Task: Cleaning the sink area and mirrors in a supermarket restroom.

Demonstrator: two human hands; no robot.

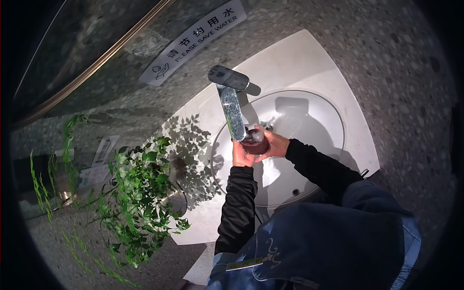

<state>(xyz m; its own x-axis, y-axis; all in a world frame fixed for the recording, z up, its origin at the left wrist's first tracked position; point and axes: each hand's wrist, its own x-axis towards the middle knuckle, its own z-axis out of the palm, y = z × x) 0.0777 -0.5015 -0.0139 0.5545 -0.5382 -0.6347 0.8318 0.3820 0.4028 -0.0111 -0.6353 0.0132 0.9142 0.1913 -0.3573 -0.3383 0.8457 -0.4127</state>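
Observation:
Under the spout of a chrome faucet (233, 112), both my hands hold a dark reddish-brown, round object (256, 143), seemingly a cup or small bowl. My left hand (242, 156) supports its near left side, partly behind the spout's tip. From the right, my right hand (276, 144) grips it, thumb and fingers around its side. Something whitish and shiny, perhaps water, shows in its top. All of this is above a white oval sink basin (328, 112), where water glistens near the drain area. Black sleeves reach both wrists.
A pale countertop (306, 54) surrounds the basin. On its left stands a leafy green plant (145, 188) beside a shiny metal container (177, 199). A sign (195, 40) about saving water is on the speckled stone wall behind the faucet. A metal-edged mirror (90, 72) lies at upper left.

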